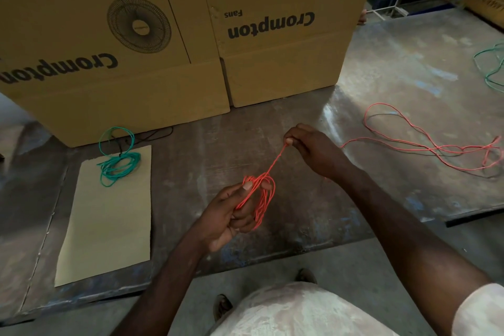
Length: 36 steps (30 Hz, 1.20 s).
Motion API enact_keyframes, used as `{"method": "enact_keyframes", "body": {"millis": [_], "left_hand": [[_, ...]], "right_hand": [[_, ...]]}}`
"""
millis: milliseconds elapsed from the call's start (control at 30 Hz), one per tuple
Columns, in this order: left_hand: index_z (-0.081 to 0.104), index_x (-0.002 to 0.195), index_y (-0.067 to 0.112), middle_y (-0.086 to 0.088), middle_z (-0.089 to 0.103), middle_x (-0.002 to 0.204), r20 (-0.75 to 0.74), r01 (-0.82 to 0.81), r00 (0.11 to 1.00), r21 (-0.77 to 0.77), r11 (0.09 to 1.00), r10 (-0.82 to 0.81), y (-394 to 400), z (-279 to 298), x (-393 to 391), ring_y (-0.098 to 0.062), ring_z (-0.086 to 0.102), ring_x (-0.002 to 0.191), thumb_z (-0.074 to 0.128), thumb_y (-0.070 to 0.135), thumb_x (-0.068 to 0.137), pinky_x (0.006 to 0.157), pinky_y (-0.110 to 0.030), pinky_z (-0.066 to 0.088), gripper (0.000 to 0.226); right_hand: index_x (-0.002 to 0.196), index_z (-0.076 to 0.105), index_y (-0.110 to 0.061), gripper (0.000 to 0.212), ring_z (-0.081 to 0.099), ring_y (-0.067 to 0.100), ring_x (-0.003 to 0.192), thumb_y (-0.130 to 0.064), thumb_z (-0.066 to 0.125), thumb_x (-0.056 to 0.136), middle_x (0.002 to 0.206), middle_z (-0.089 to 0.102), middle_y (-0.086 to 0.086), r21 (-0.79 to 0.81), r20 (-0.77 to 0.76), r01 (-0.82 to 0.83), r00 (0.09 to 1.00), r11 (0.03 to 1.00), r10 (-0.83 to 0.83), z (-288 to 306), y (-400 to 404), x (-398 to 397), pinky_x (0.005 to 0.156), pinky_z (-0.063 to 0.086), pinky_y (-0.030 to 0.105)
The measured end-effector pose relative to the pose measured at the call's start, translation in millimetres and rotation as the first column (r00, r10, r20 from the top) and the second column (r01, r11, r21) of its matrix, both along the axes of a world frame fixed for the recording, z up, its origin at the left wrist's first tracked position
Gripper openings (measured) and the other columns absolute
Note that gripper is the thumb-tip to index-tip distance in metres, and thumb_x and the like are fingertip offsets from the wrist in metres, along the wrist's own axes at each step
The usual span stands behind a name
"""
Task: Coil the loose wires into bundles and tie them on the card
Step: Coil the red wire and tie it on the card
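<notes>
My left hand grips a coil of red wire wound around its fingers, with the thumb pressing on the strands. From that coil a taut red strand runs up to my right hand, which pinches it between thumb and fingers. The rest of the red wire trails loose over the metal table to the right. A beige card lies flat at the left, and a green wire bundle sits on its far end.
Two big Crompton cardboard boxes stand at the back of the metal table. A loose green wire lies at the far right edge. A thin black wire lies by the box base. Shelving stands beyond at top right.
</notes>
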<state>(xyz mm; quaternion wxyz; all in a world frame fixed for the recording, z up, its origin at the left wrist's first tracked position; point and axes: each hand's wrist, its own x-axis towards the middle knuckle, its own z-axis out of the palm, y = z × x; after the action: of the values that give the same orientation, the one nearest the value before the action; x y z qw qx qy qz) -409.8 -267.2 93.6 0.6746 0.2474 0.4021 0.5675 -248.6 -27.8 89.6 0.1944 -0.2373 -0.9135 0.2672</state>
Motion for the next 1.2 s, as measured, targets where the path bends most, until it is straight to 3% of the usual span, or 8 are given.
{"method": "enact_keyframes", "body": {"millis": [333,467,633,800,933,1000,1067,1200], "left_hand": [[0.037,0.159,-0.001,0.005,0.027,0.059,0.321,-0.208,0.938,0.209,0.956,0.133,26.7,32.8,-6.8,-0.003,0.025,0.042,0.02,0.04,0.117,0.046,-0.019,0.036,0.061],[0.032,0.161,-0.001,0.005,0.042,0.066,0.301,-0.345,0.916,0.248,0.905,0.266,48.9,47.8,-26.0,-0.002,0.043,0.049,0.032,0.038,0.114,0.053,-0.02,0.046,0.061],[0.042,0.151,0.001,-0.007,0.068,0.093,0.17,-0.515,0.857,0.249,0.82,0.487,76.6,52.1,-33.2,-0.008,0.053,0.058,0.038,0.031,0.114,0.05,-0.021,0.043,0.047],[0.041,0.141,0.016,-0.012,0.067,0.142,-0.102,-0.526,0.811,0.306,0.794,0.576,94.3,53.0,-39.3,-0.02,0.071,0.09,0.038,0.03,0.116,0.057,-0.023,0.053,0.029],[0.04,0.134,0.042,-0.001,0.07,0.134,-0.682,-0.356,0.522,0.37,0.858,0.512,94.7,33.3,-55.6,-0.028,0.074,0.112,0.036,0.029,0.117,0.065,-0.035,0.061,0.022],[0.041,0.14,0.026,-0.005,0.07,0.128,-0.933,-0.224,0.21,0.244,0.943,0.292,87.3,15.3,-64.6,-0.035,0.071,0.112,0.038,0.034,0.116,0.081,-0.043,0.059,0.026],[0.041,0.139,0.005,-0.02,0.066,0.121,-0.993,-0.191,-0.042,0.112,0.975,0.106,79.8,-4.4,-69.9,-0.039,0.065,0.107,0.037,0.036,0.115,0.089,-0.044,0.05,0.039],[0.05,0.113,0.01,-0.009,0.061,0.098,-0.994,-0.124,0.019,0.107,0.987,0.11,64.4,-21.1,-56.5,-0.027,0.061,0.092,0.037,0.04,0.114,0.088,-0.04,0.047,0.033]], "right_hand": [[0.115,0.069,-0.023,0.02,0.06,0.011,0.087,-0.01,0.057,0.105,0.099,0.061,-0.006,-0.119,-0.073,0.057,0.995,0.991,-0.066,-31.2,-29.3,-5.1,0.076,0.047,0.03],[0.145,0.061,-0.03,0.05,0.062,0.015,0.088,-0.004,0.056,0.101,0.1,0.06,-0.004,-0.154,-0.009,0.033,0.999,0.987,-0.035,-42.2,-50.2,2.5,0.078,0.049,0.032],[0.162,0.032,-0.035,0.053,0.066,0.032,0.1,-0.035,0.045,0.11,0.116,0.065,0.008,-0.094,0.117,-0.098,0.987,0.991,0.109,-34.5,-92.4,-8.8,0.087,0.055,0.042],[0.15,0.052,-0.029,0.048,0.068,0.024,0.107,-0.048,0.04,0.108,0.122,0.072,0.006,-0.12,0.117,-0.21,0.968,0.97,0.224,-7.8,-108.3,-14.4,0.091,0.054,0.04],[0.121,0.073,-0.024,0.022,0.068,0.012,0.083,-0.031,0.059,0.106,0.097,0.076,-0.002,-0.21,0.046,-0.125,0.989,0.97,0.137,19.1,-99.7,-0.9,0.077,0.053,0.033],[0.112,0.076,-0.024,0.016,0.066,0.01,0.076,-0.029,0.062,0.105,0.088,0.074,-0.005,-0.236,0.042,-0.075,0.995,0.969,0.088,32.4,-88.6,5.3,0.073,0.052,0.033],[0.108,0.077,-0.022,0.016,0.067,0.007,0.078,-0.026,0.063,0.105,0.087,0.074,-0.008,-0.253,0.037,-0.066,0.996,0.965,0.078,46.3,-79.5,7.0,0.072,0.05,0.027],[0.107,0.077,-0.01,0.017,0.06,0.005,0.045,-0.018,0.063,0.106,0.081,0.072,-0.008,-0.447,-0.037,-0.01,0.999,0.895,-0.007,64.3,-58.8,8.8,0.051,0.045,0.017]]}}
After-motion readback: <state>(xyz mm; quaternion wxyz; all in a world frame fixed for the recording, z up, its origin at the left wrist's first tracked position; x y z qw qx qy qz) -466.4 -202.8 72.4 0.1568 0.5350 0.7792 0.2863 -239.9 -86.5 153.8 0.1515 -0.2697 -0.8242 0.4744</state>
